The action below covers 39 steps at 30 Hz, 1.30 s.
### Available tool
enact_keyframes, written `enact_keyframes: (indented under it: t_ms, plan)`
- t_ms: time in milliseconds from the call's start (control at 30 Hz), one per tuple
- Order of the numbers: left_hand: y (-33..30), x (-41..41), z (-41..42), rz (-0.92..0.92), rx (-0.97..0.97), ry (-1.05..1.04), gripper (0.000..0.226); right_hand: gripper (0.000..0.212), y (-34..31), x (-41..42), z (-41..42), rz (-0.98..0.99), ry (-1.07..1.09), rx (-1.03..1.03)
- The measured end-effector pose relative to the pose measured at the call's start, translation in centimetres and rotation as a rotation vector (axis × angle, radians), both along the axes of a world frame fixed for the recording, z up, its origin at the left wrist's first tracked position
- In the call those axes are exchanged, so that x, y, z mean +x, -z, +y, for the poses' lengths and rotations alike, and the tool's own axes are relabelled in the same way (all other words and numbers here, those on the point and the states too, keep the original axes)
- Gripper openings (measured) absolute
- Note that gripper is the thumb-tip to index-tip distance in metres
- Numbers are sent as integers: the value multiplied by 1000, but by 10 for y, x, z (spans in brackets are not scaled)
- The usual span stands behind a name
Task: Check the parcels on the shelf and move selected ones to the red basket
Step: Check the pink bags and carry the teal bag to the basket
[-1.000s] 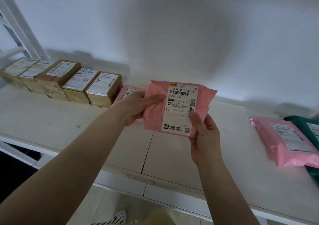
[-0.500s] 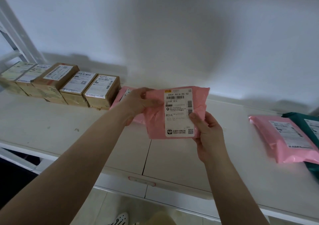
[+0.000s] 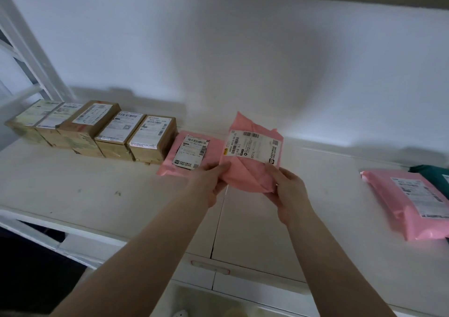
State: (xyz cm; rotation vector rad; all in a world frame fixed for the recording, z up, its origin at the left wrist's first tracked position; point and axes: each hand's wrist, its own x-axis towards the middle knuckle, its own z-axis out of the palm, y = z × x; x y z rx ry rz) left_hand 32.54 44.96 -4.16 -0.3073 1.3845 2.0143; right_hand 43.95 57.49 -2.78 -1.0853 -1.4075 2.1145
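Both hands hold a pink mailer bag [image 3: 247, 168] with a white label, low over the white shelf [image 3: 97, 190] and tilted away from me. My left hand [image 3: 210, 183] grips its near left corner and my right hand [image 3: 289, 190] grips its near right edge. A second pink mailer [image 3: 188, 153] lies flat just left of it. The red basket is not in view.
Several brown cardboard boxes [image 3: 153, 138] stand in a row along the back left of the shelf. At the right edge lie another pink mailer [image 3: 410, 202] and a dark green one [image 3: 435, 175]. The white wall is close behind, and a white frame post [image 3: 31, 56] rises at the left.
The held pink mailer has turned from upright, label facing me, to lying back toward the shelf with its label sideways. Both hands moved forward and down with it.
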Motion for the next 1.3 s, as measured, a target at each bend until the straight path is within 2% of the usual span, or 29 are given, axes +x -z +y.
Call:
enact_keyframes:
  t_ms: [67, 167, 233, 300, 400, 467, 567, 667, 1033, 1100, 1167, 1300]
  plan:
    - [10, 0, 6, 80, -84, -61, 24, 21, 5, -9, 0, -25, 40, 11]
    - [20, -2, 8, 436, -408, -79, 21, 16, 12, -21, 1, -49, 73, 7]
    - [24, -4, 6, 683, -647, -40, 28, 16, 18, -29, 2, -71, 98, 43]
    - [32, -9, 5, 835, -843, 8, 33, 18, 26, -37, 5, -114, 114, 118]
    - [41, -13, 4, 921, -1011, 91, 35, 18, 35, -45, 6, -165, 94, 214]
    - [45, -14, 4, 973, -1066, 114, 35, 12, 37, -48, 4, -172, 79, 241]
    - [49, -13, 3, 1034, -1127, 118, 33, 16, 39, -51, 2, -174, 52, 242]
    - [51, -14, 3, 1025, -1131, 90, 32, 16, 42, -52, -1, -166, 7, 203]
    - [29, -2, 23, 950, -876, 35, 38, 17, 35, -45, -4, -139, -26, 146]
    - [21, 4, 31, 959, -811, 32, 37, 19, 30, -40, -2, -139, -5, 131]
    - [10, 12, 42, 959, -730, 39, 36, 31, 25, -32, 4, -123, 25, 105]
    - [-6, 39, 71, 1072, -597, 58, 29, 23, 11, 5, 26, -67, 176, 53]
